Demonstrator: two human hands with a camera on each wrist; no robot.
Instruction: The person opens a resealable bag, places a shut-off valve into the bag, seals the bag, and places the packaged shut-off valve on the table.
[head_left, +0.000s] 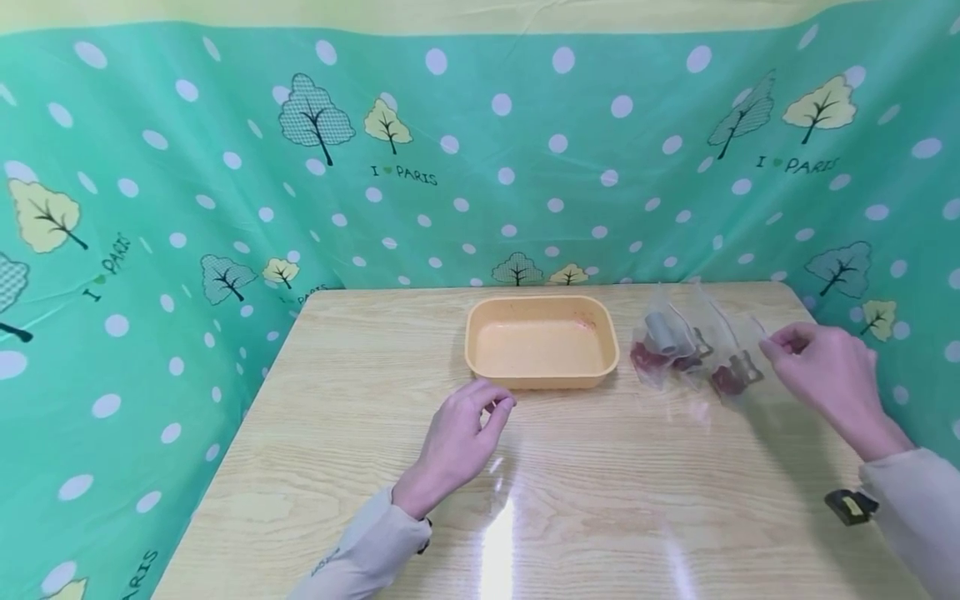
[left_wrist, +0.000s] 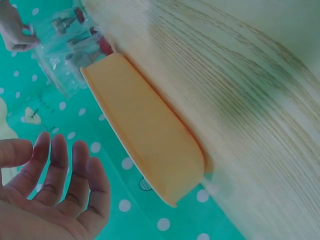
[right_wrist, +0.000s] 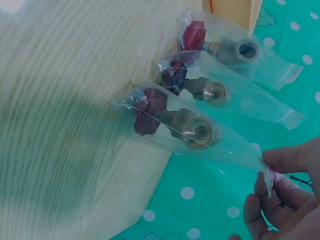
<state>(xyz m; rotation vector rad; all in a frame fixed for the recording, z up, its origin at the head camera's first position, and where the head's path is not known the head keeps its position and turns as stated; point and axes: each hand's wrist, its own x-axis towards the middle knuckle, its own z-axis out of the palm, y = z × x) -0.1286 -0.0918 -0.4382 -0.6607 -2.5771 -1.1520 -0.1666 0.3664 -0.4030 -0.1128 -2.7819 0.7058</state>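
Note:
Thumb and fingers of my right hand pinch the top edge of a clear plastic bag. Inside that bag is a metal valve with a dark red handle. Beside it on the table lie two more clear bags, a middle one and a far one, each with a red-handled valve. My left hand hovers in front of the orange tray, fingers loosely bent and nothing in them; the left wrist view shows its bare palm.
The tray stands at the back middle of the wooden table, left of the bags. A green dotted cloth hangs behind and along both sides. Small reddish marks show inside the tray's right end.

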